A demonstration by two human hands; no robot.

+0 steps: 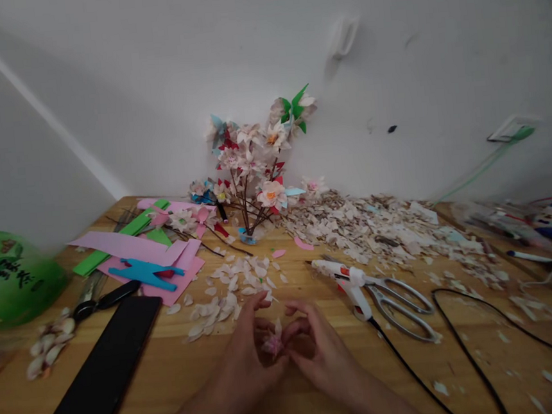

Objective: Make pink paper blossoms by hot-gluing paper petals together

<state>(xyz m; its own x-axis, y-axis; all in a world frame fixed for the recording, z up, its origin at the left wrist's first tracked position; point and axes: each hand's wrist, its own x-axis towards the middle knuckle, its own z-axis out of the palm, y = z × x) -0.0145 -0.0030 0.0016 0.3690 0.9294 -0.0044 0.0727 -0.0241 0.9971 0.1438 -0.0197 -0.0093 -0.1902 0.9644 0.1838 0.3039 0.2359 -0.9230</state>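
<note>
Head view: at the table's (175,377) near edge, left hand (250,357) and right hand (317,351) pinch a small pink paper flower (272,344) between fingertips, where a light, even grip likely keeps petals uncrushed, glue gun (345,278) just right.
</note>
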